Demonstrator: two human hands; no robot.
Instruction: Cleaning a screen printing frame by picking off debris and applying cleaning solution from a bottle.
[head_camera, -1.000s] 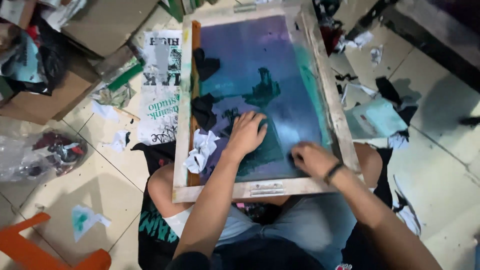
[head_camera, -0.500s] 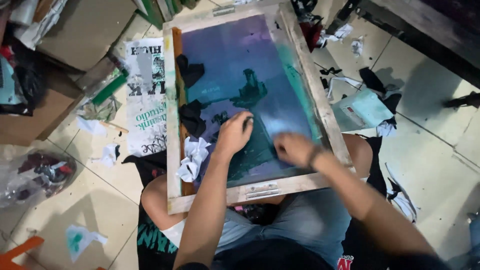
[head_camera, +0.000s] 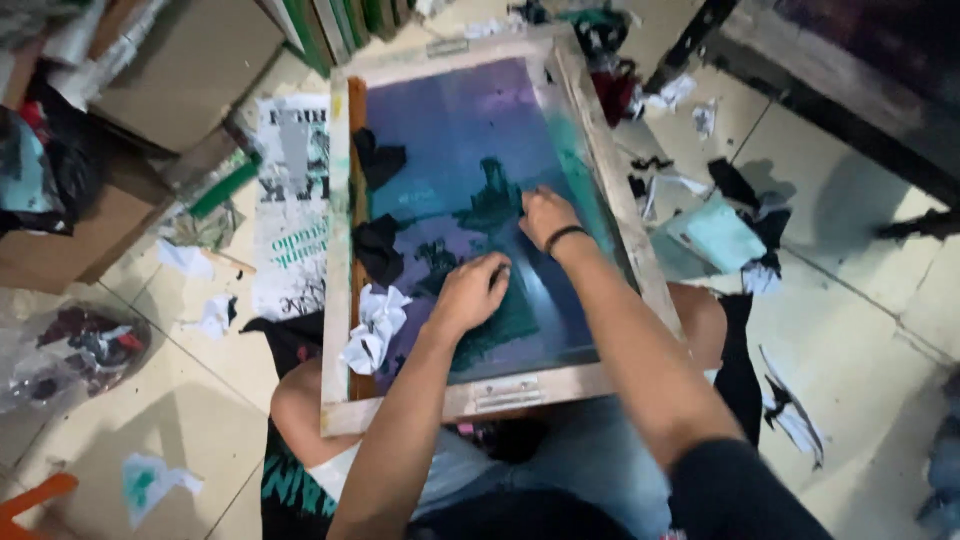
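Ink still covered most of the mesh of the wooden screen-printing frame (head_camera: 338, 250), which lay tilted across the seated person's lap with its far end toward the shelves. Blue and purple film spread over the upper half, and a teal-green patch sat under the hands near the bottom rail. Judged from that, the cleaning looked only partly done: a paler streak ran between the two hands, while the dark smears along the left edge and the green band down the right side remained to be worked.

The left hand (head_camera: 472, 292) lay palm down on the mesh near the lower middle, fingers curled and pressed against the green patch; whether it held a rag beneath them could not be told, since the view was blurred there. The right hand (head_camera: 545, 215), with a dark band at the wrist, pressed on the mesh further up, fingers bent and close together, pinching nothing that showed.

By count: one frame, two hands, two dark cloth wads (head_camera: 378, 158) on the mesh by the left rail, and one crumpled white paper (head_camera: 372, 326) at the lower left of the frame. Around it lay one sheet of printed newspaper (head_camera: 290, 200) on the tiled floor, one cardboard box (head_camera: 185, 60) at upper left, one clear plastic bag (head_camera: 70, 350), and several scattered scraps.
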